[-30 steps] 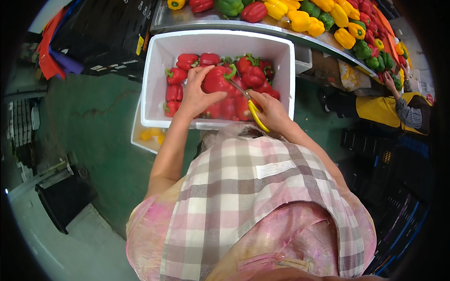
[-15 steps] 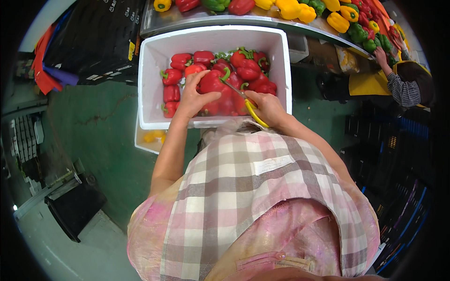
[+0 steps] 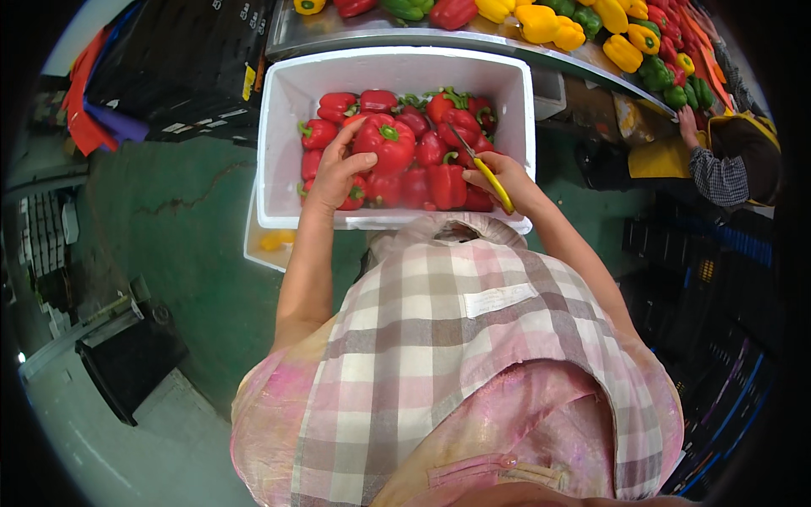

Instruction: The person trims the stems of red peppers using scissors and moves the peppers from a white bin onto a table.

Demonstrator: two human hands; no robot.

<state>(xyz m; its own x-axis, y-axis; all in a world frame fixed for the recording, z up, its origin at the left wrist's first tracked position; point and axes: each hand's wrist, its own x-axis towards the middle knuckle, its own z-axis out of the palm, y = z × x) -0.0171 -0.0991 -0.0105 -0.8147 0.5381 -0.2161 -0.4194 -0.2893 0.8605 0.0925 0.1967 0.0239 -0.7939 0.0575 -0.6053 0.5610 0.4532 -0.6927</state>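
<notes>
My left hand (image 3: 338, 169) is closed round a large red bell pepper (image 3: 391, 157), held above the other peppers in a white foam box (image 3: 269, 139). Its green stem end faces up and shows only a short stub. In my right hand (image 3: 513, 182), at the box's near right side, is a pair of scissors (image 3: 494, 185) with yellow handles. Their blades point up and left, apart from the held pepper. Several red peppers (image 3: 446, 184) fill the box beneath both hands, many with green stems.
Beyond the box runs a metal table (image 3: 389, 38) with yellow, green and red peppers. A lower box (image 3: 259, 245) with something yellow stands under the near left corner. Black crates (image 3: 182, 68) are stacked at left. A co-worker's checked sleeve (image 3: 718, 173) shows at right.
The scissors have drawn back right, away from the held pepper's stem. That pepper has turned stem-end up, and its long curved stem now shows as a short stub.
</notes>
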